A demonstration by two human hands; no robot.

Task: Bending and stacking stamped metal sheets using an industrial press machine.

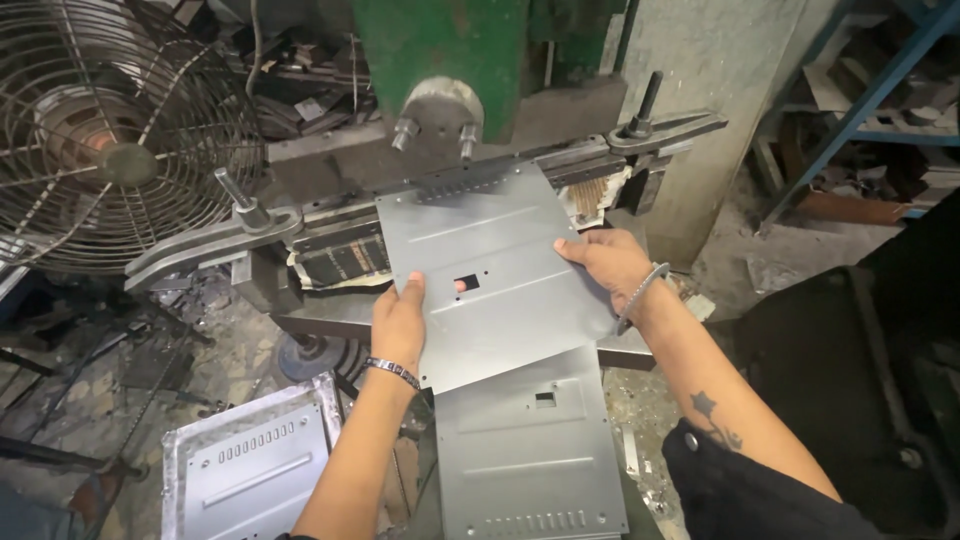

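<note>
Flat grey sheet-metal panel (490, 270) with a small rectangular cutout and a row of slots along its 12 o'clock edge lies tilted on the green press's bed (330, 320), left hand (398, 320) pinching its 8 o'clock edge, right hand (610, 262) gripping its 3 o'clock edge.

Head camera looks steeply down, close over the press bench (330, 322).

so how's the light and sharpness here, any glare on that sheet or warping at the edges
Head view: soft, even light; the metal sheet held by the left hand and right hand shows a dull sheen, no hard glare. The fan guard bulges from wide-angle distortion. Centre is sharp; the shelving at right is dim and softer, and the lower right corner falls into deep shadow.
</note>
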